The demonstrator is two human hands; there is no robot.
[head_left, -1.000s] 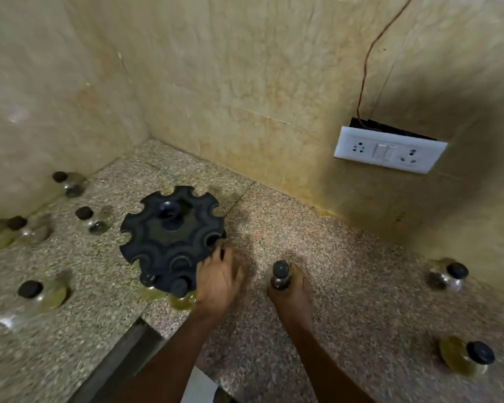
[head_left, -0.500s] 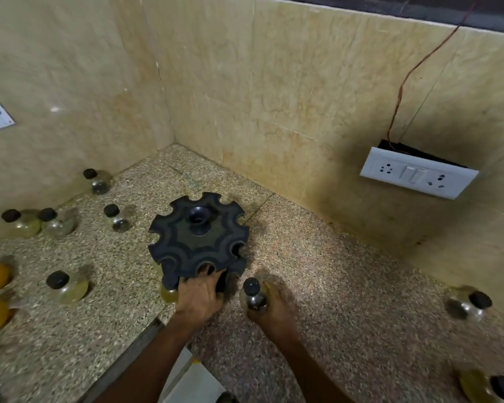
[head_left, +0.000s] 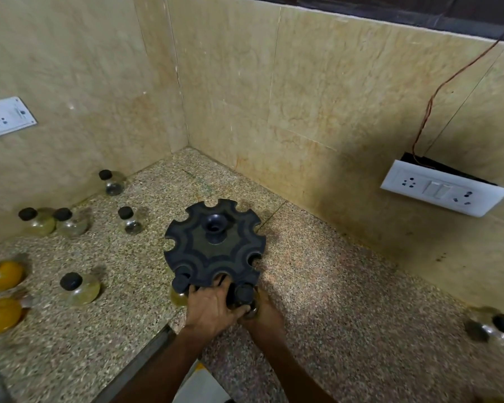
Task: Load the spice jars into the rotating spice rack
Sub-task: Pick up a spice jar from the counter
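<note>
Holding a spice jar (head_left: 246,296) from below, the right hand (head_left: 262,315) brings it to a near notch of the spice rack (head_left: 214,245), while the left hand (head_left: 211,305) grips the rack's front edge. Next the jar neck must probably slide fully into the notch; other jars (head_left: 79,287) wait farther left on the counter (head_left: 346,301).

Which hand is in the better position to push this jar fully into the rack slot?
The right hand. It grips the jar, whose cap sits at a near slot of the rack. The left hand holds the rack rim beside it, likely steadying it.
</note>
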